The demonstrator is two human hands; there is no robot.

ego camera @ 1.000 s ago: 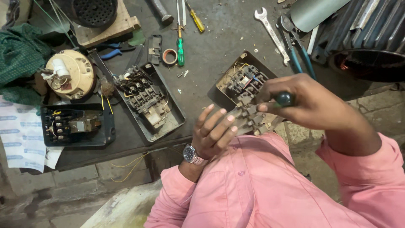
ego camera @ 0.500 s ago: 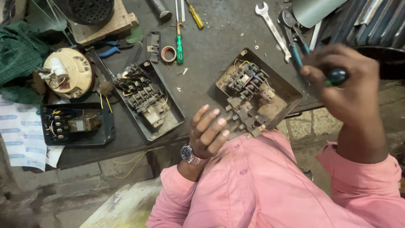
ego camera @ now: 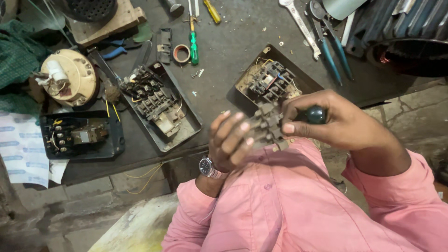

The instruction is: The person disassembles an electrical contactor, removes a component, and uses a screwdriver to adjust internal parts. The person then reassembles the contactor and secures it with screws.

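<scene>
Fingers (ego camera: 240,135) of left hand (ego camera: 231,144) cradle grey blocky contactor part (ego camera: 267,125); right hand (ego camera: 333,123) grips dark round-handled screwdriver (ego camera: 315,115), shaft pointing left into part.

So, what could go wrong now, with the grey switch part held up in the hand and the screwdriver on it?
1. The left hand holds the grey contactor block in the air, unsupported; the screwdriver in the right hand could slip toward the fingers.
2. Loose screws may drop beyond the bench edge to the floor.
3. The open starter box sits close to that edge and may be knocked.
</scene>
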